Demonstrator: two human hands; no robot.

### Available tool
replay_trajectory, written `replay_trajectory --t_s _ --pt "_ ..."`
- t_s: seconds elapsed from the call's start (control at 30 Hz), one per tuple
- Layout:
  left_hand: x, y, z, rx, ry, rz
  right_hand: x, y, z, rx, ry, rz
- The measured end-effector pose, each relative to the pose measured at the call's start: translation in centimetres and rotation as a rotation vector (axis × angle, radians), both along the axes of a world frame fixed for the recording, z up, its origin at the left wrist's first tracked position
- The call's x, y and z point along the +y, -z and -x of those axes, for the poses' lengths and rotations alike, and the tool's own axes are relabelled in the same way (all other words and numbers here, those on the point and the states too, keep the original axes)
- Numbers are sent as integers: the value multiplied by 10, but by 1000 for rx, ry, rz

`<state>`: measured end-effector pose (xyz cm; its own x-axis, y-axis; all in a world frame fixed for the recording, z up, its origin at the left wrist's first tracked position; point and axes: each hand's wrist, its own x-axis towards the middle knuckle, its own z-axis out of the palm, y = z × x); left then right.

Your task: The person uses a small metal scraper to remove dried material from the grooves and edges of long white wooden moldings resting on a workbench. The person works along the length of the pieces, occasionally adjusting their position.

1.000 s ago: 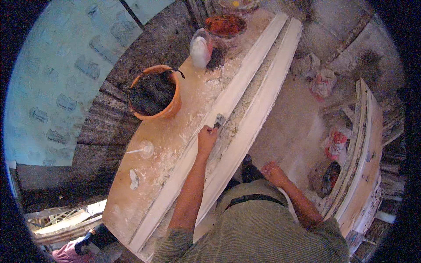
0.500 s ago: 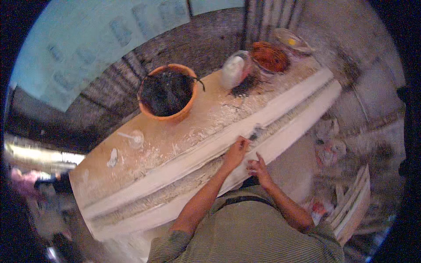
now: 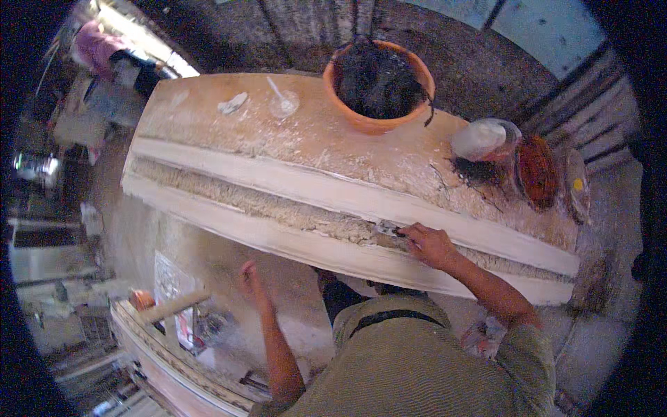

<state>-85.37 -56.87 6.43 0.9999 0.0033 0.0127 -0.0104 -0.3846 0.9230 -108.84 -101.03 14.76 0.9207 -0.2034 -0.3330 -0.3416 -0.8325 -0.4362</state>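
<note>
My right hand point(image 3: 429, 244) grips a small scraper point(image 3: 389, 228), its blade smeared with pale paste and held against the rough groove point(image 3: 278, 207). This groove runs between two long, smooth whitish strips point(image 3: 333, 194) along the near side of the table. Off the table's near edge, my left hand point(image 3: 253, 279) hangs in the air with nothing visible in it. Its fingers are loosely bent and somewhat blurred.
Along the far side of the brown, paste-spattered table point(image 3: 208, 125) stand an orange bucket point(image 3: 379, 125) with dark contents, a whitish jar point(image 3: 479, 139), and a reddish-brown bowl point(image 3: 536, 174). A clear cup point(image 3: 285, 105) sits farther left. A curved wooden piece point(image 3: 174, 361) lies lower left.
The view has swung round. The scraper, at my left hand before, is now in my right hand. My left hand has moved away from the strips and off the table edge.
</note>
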Motion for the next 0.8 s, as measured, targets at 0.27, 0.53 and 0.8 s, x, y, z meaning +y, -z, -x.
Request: replay_trajectory --t_s 0.27,0.53,0.8 --pt "164 6 112 71 -683 157 -40 -1 -9 -32 -248 79" --pt "-43 16 101 121 -100 171 63 25 -231 -153 -362 43" --pt "-21 12 95 213 -64 286 -11 -4 -21 231 618 -624"
